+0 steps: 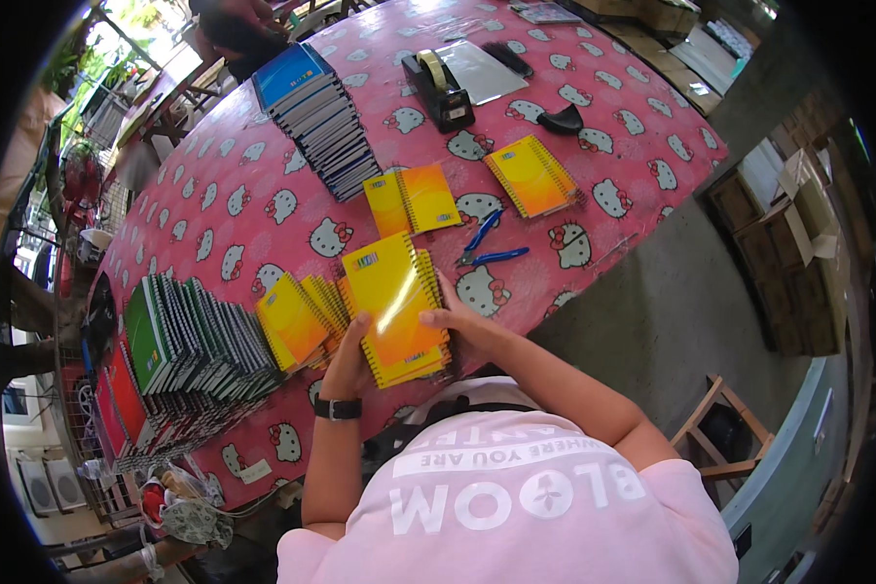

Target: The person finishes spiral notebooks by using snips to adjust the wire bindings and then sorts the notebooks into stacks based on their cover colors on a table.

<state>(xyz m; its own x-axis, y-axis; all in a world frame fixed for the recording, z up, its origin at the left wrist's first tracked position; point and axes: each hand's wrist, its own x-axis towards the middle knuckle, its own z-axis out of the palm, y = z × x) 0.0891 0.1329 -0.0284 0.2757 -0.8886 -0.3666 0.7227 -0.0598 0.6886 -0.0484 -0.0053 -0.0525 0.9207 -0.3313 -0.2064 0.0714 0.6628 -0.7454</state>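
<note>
I do best here by pressing evenly from both sides, so that the yellow notebooks (pixel 387 288) in my grip line up as one block. Their edges look slightly uneven, with a lower cover poking out at 6 o'clock, so I judge that a light squaring would help. The wire rings show along the right edge; squeezing hard there could bend or snag them, so I would push on the covers instead. The covers are glossy and may slide over each other if my thumbs ease off.

My left hand (pixel 354 343) closes on the block's 8 o'clock side, thumb at the edge. My right hand (pixel 455 316) holds it from 3 o'clock, thumb on the top cover; the fingers underneath are mostly hidden. The block lies directly between both, touching each; whether it also rests on the surface (pixel 409 152), I cannot tell.

From it, a loose yellow pile (pixel 290 321) sits just beside at 9 o'clock, and blue-handled cutters (pixel 501 258) lie near my right hand, at 2 o'clock.
</note>
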